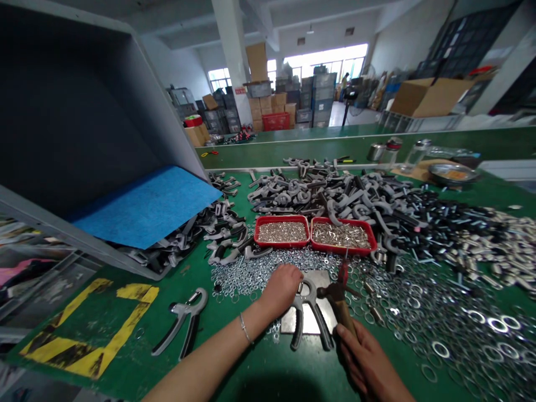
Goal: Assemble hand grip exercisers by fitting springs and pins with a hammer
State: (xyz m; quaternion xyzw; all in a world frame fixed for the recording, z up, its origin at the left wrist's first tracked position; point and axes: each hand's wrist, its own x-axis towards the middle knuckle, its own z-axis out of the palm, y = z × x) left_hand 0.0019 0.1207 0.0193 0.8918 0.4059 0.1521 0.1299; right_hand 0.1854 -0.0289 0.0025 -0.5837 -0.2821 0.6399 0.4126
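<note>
A grey hand grip strengthener (pixel 309 290) with black-lined handles lies on a square metal plate (pixel 288 322), its handles toward me. My left hand (pixel 281 286) is closed at the strengthener's upper left side, beside a small metal pin; the fingertips are partly hidden. My right hand (pixel 363 353) wraps round the wooden handle of a hammer (pixel 341 307). The hammer's head is just right of the strengthener's curved top. A red-handled tool (pixel 343 272) lies behind the hammer. Another hand grip strengthener (pixel 184 319) rests on the green table to the left.
Two red trays (pixel 309 241) of small metal parts stand ahead, with grey handle parts (pixel 301 192) heaped behind. Small nuts (pixel 238 273) lie in front of them. Metal rings (pixel 440 350) and black pieces (pixel 435 223) spread right. A tipped grey bin (pixel 146 111) stands left.
</note>
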